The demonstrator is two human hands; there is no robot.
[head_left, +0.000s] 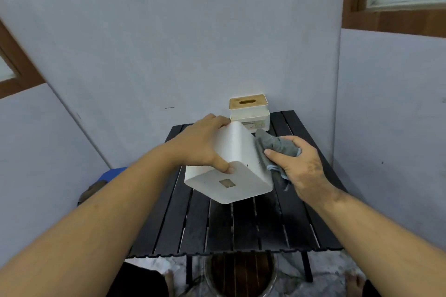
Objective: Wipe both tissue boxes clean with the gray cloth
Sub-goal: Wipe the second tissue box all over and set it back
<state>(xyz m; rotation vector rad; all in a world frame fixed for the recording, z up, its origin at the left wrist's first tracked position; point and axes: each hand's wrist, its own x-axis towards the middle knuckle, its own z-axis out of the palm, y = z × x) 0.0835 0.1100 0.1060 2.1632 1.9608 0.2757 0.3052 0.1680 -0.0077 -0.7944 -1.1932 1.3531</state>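
Note:
A plain white tissue box point(235, 152) is held tilted above the black slatted table point(241, 229), its underside with a small grey patch facing me. My left hand point(200, 142) grips it from the left, thumb on the underside edge. My right hand point(299, 164) holds the bunched gray cloth point(277, 147) against the box's right side. A second white tissue box point(249, 112) with a wooden slotted lid stands at the table's far edge, close to the wall.
Grey walls close in behind and on both sides of the small table. A blue object point(111, 175) sits low at the left. Under the table's front edge lies a round dark object point(241, 275) on a pale floor.

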